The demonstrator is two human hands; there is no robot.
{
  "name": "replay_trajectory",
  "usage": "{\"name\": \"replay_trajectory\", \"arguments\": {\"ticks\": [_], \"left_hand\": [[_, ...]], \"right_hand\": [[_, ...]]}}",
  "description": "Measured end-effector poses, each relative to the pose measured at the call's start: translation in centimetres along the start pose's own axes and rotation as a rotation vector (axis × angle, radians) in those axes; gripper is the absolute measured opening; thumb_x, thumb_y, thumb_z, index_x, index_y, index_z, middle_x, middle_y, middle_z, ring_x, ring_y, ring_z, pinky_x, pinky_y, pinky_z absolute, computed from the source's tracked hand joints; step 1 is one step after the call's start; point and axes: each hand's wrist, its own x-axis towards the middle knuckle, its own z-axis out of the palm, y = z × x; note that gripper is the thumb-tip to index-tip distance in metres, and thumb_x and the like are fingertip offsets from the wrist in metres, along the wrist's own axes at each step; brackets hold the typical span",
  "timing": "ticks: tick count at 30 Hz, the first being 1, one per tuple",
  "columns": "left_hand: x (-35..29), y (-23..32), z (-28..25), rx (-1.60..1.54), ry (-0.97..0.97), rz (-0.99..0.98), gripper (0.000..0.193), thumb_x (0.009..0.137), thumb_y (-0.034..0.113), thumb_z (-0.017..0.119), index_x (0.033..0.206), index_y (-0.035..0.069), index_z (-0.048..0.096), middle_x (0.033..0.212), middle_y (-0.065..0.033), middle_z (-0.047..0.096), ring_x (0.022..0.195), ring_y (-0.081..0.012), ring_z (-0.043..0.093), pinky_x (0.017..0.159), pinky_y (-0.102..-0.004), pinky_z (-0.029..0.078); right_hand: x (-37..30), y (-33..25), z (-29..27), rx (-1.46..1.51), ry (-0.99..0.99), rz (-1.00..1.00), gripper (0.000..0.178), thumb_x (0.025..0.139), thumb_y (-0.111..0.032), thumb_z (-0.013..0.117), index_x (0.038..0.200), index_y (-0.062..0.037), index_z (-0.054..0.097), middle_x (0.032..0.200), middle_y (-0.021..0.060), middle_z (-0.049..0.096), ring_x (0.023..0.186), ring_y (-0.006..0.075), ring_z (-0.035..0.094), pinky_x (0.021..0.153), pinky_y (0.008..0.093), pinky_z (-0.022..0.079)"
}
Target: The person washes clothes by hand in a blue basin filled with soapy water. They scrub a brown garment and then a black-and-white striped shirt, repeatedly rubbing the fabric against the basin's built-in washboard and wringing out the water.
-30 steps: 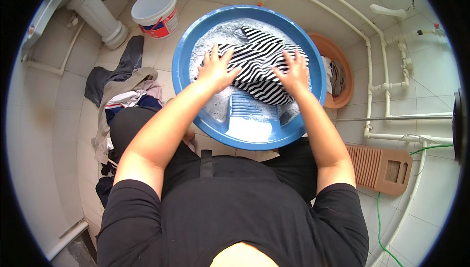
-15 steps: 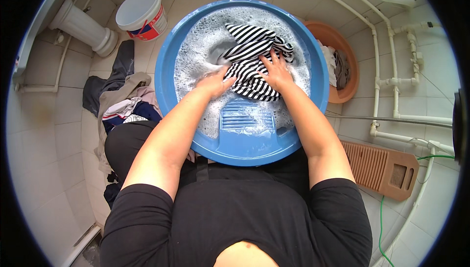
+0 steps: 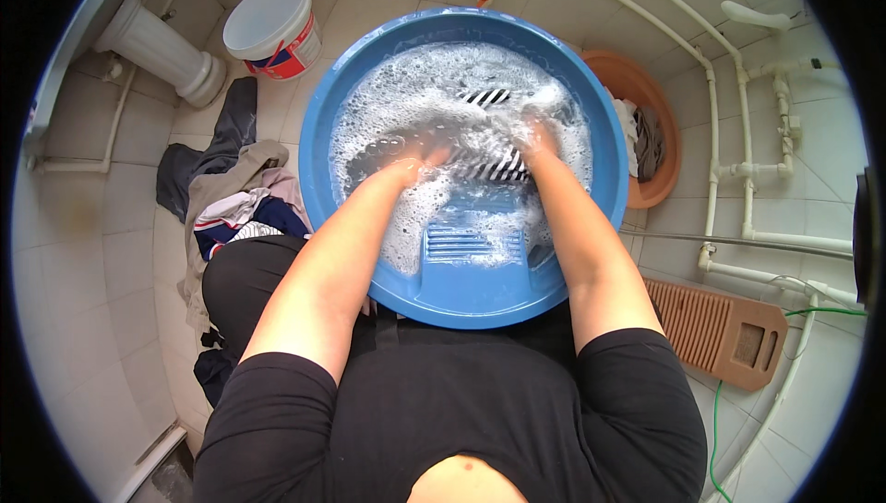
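Observation:
A big round blue basin (image 3: pixel 475 305) of foamy water stands before me, with a ribbed washboard slope (image 3: pixel 471 243) moulded into its near side. Both my hands are down in the suds. My left hand (image 3: pixel 417 161) is partly under water left of a black-and-white striped cloth (image 3: pixel 498 167); its fingers are blurred by water and foam. At the cloth's right side, my right hand (image 3: pixel 539 141) is sunk to about the wrist, fingers hidden. Only a few striped patches of the cloth show above the water, so any grip on it cannot be made out.
Left of the basin lies a heap of clothes (image 3: pixel 235 185) on the tiles. Behind it stand a white bucket (image 3: pixel 269 23) and a white pedestal (image 3: pixel 166 51). An orange-brown tub (image 3: pixel 666 171) with clothes, a brown washboard (image 3: pixel 706 323) and white pipes (image 3: pixel 715 125) are at right.
The striped cloth, spread above the foam before, has been pushed mostly under water. Both hands have sunk into the suds, and the water is now churned. The view has shifted slightly.

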Motion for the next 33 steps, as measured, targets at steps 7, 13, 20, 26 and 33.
{"name": "replay_trajectory", "arguments": {"ticks": [7,13,20,26,33], "left_hand": [[-2.7,5.4,-3.8,0.020,0.112,-0.235,0.072,0.071,0.056,0.059,0.129,0.017,0.045,0.128,-0.0135,0.048,0.119,-0.0309,0.045,0.098,-0.0388,0.036],[-2.7,6.7,-3.7,-0.348,0.349,-0.247,0.080,0.075,0.066,0.050,0.128,0.006,0.044,0.132,-0.0222,0.038,0.123,-0.0366,0.036,0.102,-0.0421,0.030],[-5.9,9.4,-6.2,-1.151,0.118,-0.131,0.106,0.064,0.049,0.074,0.142,0.013,0.013,0.141,-0.0210,0.026,0.125,-0.0360,0.033,0.097,-0.0469,0.033],[-7.1,7.6,-5.3,-0.628,-0.254,0.072,0.034,0.074,0.024,0.067,0.100,0.001,0.063,0.089,-0.0049,0.064,0.081,-0.0112,0.057,0.072,-0.0258,0.044],[-14.6,9.4,-0.8,0.224,0.211,0.302,0.052,0.080,0.049,0.054,0.120,0.015,0.052,0.142,-0.0242,0.018,0.127,-0.0507,0.019,0.100,-0.0583,0.022]], "right_hand": [[-3.4,-4.0,-3.4,0.484,0.045,0.014,0.053,0.067,-0.047,0.068,0.092,0.0000,0.064,0.090,0.0164,0.063,0.088,0.0252,0.059,0.079,0.0339,0.044],[-11.3,-8.5,-6.3,0.780,-0.024,-0.394,0.034,0.080,-0.033,0.064,0.062,-0.0039,0.060,0.057,-0.0017,0.054,0.057,0.0054,0.043,0.053,0.0234,0.035],[-18.1,-11.8,-4.9,0.042,-0.004,-1.417,0.039,0.068,-0.027,0.067,0.043,-0.0088,0.044,0.046,0.0064,0.047,0.045,0.0282,0.049,0.043,0.0377,0.039],[-19.0,-8.9,-1.6,0.159,0.367,-1.032,0.023,0.065,-0.021,0.071,0.076,-0.0095,0.055,0.072,0.0075,0.055,0.072,0.0271,0.056,0.063,0.0369,0.046],[-19.5,-5.2,-1.5,0.075,0.116,-0.289,0.072,0.066,-0.046,0.063,0.130,-0.0177,0.044,0.147,0.0205,0.007,0.133,0.0457,0.005,0.101,0.0632,0.015]]}}
